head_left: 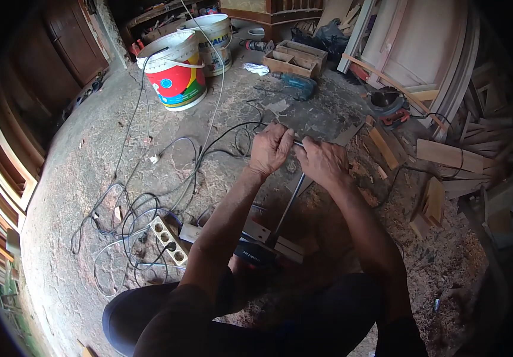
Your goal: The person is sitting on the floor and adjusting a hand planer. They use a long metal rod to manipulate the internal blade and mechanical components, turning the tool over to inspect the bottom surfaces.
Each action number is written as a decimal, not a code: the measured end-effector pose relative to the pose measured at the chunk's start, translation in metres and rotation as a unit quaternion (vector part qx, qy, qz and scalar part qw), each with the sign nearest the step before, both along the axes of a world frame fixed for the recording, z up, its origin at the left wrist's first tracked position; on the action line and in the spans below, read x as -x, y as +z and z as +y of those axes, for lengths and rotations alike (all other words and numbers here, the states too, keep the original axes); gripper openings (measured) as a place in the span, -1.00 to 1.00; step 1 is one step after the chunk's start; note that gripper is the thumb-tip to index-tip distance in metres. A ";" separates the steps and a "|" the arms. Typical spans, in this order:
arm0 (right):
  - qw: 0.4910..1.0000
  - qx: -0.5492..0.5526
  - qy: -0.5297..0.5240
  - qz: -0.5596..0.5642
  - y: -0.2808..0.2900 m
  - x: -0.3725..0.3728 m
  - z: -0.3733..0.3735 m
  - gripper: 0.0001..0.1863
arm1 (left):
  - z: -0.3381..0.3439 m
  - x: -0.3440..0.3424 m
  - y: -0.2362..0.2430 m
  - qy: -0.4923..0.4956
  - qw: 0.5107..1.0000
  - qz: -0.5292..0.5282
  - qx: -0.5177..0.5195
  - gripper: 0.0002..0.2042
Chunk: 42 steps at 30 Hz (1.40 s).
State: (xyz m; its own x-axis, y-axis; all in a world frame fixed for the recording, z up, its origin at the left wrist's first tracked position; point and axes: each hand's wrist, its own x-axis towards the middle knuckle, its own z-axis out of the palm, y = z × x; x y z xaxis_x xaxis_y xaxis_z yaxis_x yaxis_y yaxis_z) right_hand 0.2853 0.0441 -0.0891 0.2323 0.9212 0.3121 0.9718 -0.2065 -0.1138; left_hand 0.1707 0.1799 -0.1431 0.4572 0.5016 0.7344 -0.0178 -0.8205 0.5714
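Note:
Both hands are closed on the crossbar of a T-handle wrench (291,199), knuckles up and thumbs toward each other. My left hand (270,149) grips its left end and my right hand (326,162) its right end, with a short bit of metal showing between them. The slim shaft slants down to a dark power tool with flat metal plates (286,247), which looks like an electric planer. It lies low between my legs, partly hidden by my left forearm. Whether the shaft's tip sits in a bolt is too dark to tell.
A power strip (169,240) and tangled cables lie left of the tool. Two paint buckets (177,74) stand at the back left. Beyond my hands are a teal drill (297,85) and a wooden box (293,59). Wood offcuts (450,157) and shavings cover the right.

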 end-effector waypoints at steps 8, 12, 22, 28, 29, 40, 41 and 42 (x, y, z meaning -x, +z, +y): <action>1.000 -0.019 -0.022 -0.010 -0.010 0.003 0.005 -0.67 | 0.008 0.005 -0.005 0.018 0.998 -0.056 -0.015 -0.68; 0.999 -0.052 0.004 -0.003 -0.008 0.008 0.011 -0.64 | 0.018 0.006 -0.012 0.024 0.992 -0.122 -0.033 -0.66; 0.994 0.068 0.081 0.040 0.024 -0.002 -0.008 -0.70 | 0.011 -0.007 -0.012 -0.021 0.988 -0.155 0.003 -0.65; 0.994 0.054 0.076 0.059 0.019 0.005 0.001 -0.70 | 0.019 0.002 -0.010 -0.016 0.990 -0.142 -0.013 -0.63; 0.994 0.047 0.081 0.052 0.019 0.006 0.003 -0.70 | 0.021 0.002 -0.010 -0.018 0.989 -0.146 -0.014 -0.62; 0.968 -0.094 0.204 0.108 -0.004 -0.013 0.020 -0.71 | 0.019 -0.014 0.021 -0.145 0.918 -0.363 -0.065 -0.72; 0.975 -0.072 0.174 0.117 -0.004 -0.013 0.023 -0.72 | 0.018 -0.009 0.022 -0.125 0.924 -0.358 -0.056 -0.70; 0.980 -0.049 0.144 0.126 -0.001 -0.011 0.023 -0.74 | 0.020 -0.011 0.026 -0.115 0.924 -0.361 -0.053 -0.68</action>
State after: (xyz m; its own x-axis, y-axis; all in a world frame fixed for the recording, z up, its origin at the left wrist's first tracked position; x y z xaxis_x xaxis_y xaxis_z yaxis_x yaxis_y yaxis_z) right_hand 0.2967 0.0674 -0.0896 0.0482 0.9286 0.3679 0.9267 0.0959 -0.3633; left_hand 0.1821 0.2002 -0.1168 -0.0851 0.3603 0.9290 -0.5431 -0.7984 0.2599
